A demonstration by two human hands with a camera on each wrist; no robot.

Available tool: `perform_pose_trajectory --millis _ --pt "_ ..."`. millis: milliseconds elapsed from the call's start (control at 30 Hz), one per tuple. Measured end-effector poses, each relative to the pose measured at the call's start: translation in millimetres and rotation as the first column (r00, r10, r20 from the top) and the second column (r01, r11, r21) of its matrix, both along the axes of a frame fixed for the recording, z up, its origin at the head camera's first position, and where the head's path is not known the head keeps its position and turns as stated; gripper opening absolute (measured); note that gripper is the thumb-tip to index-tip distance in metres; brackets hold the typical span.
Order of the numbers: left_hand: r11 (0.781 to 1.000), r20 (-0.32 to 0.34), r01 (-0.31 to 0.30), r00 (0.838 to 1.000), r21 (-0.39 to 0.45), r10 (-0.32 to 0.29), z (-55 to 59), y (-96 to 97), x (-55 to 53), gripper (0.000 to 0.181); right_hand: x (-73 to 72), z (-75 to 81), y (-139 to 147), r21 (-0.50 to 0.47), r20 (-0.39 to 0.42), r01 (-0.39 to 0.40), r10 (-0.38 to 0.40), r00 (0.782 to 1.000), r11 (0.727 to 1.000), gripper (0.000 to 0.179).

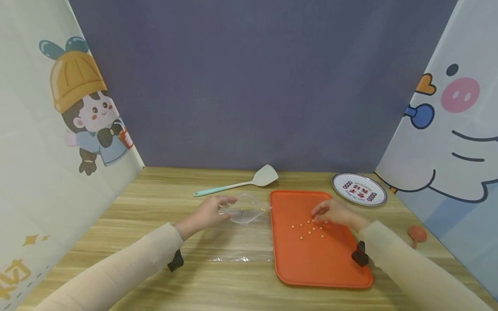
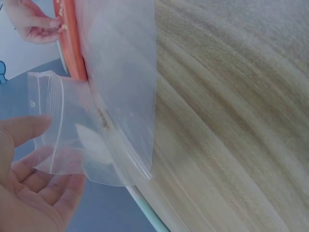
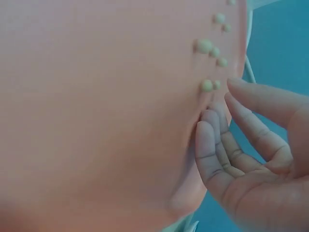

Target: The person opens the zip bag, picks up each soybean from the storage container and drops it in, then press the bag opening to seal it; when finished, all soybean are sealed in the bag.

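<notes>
My left hand [image 1: 208, 214] holds a clear zip-lock bag [image 1: 249, 203] by its mouth, thumb on one face and fingers behind the other. Several pale yellow soybeans [image 2: 102, 118] lie inside the bag. Over the orange tray [image 1: 323, 263] is my right hand [image 1: 335, 213], its fingers bent and its fingertips close beside loose soybeans [image 1: 309, 233]. In the right wrist view, the thumb and forefinger are slightly apart near two soybeans [image 3: 207, 85], with no bean visible between them.
A spatula [image 1: 264, 176] with a mint handle lies behind the bag. At the back right sits a white plate [image 1: 359, 188] with red lettering; a red spoon-like utensil [image 1: 417, 233] is at the right. Flat clear plastic [image 1: 241, 248] lies left of the tray.
</notes>
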State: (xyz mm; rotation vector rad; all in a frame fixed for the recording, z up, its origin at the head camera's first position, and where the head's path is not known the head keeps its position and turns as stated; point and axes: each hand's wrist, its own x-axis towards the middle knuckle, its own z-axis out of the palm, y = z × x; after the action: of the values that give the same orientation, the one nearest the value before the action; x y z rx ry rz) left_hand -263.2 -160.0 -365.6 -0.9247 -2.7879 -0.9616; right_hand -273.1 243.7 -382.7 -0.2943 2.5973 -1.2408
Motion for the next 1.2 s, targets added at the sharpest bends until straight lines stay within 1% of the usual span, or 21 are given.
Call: perform_pose_trajectory --millis 100,167,300,500,567,733,933,1133,1200 --pt "1.000 0.012 0.004 1.000 0.011 -0.004 -0.1 -0.2 -0.5 0.045 -0.5 -3.6 1.0 -0.019 0.001 -0.021 0.021 1.000 1.000 0.025" --pt "1.000 0.018 0.002 1.000 0.015 -0.003 -0.3 -0.3 -1.0 0.045 -0.8 -5.0 0.9 -0.028 -0.004 -0.019 0.019 1.000 0.999 0.025" --pt "1.000 0.019 -0.001 1.000 0.013 0.001 -1.3 -0.4 -2.3 0.045 -2.3 -7.7 0.8 -0.013 -0.019 -0.022 0.021 1.000 1.000 0.026" --pt "1.000 0.030 -0.007 1.000 0.009 0.006 -3.1 -1.1 -4.0 0.045 -4.3 -10.0 -0.1 -0.011 -0.016 -0.023 0.022 1.000 1.000 0.025" --pt "1.000 0.037 -0.008 0.999 0.011 0.008 -3.3 -1.3 -3.9 0.045 -3.8 -9.4 -0.2 -0.021 -0.012 -0.033 0.033 0.999 0.999 0.024" --pt "1.000 0.035 -0.010 0.999 0.012 0.010 -4.0 -1.5 -4.1 0.045 -4.8 -10.5 0.5 -0.008 -0.020 -0.055 0.055 0.998 0.998 0.022" --pt "1.000 0.015 -0.014 1.000 0.007 0.014 -4.3 -0.9 -3.7 0.044 -4.4 -10.9 -1.4 0.019 -0.038 -0.051 0.051 0.998 0.999 0.017" --pt "1.000 0.018 -0.020 1.000 0.005 0.020 -4.4 0.1 -3.3 0.044 -4.0 -11.2 -2.2 0.032 -0.045 -0.041 0.042 0.998 0.999 0.013" --pt "1.000 0.020 -0.020 1.000 0.001 0.020 -4.7 0.5 -3.7 0.044 -4.5 -10.3 -1.9 0.040 -0.050 -0.024 0.026 0.998 0.999 0.013"
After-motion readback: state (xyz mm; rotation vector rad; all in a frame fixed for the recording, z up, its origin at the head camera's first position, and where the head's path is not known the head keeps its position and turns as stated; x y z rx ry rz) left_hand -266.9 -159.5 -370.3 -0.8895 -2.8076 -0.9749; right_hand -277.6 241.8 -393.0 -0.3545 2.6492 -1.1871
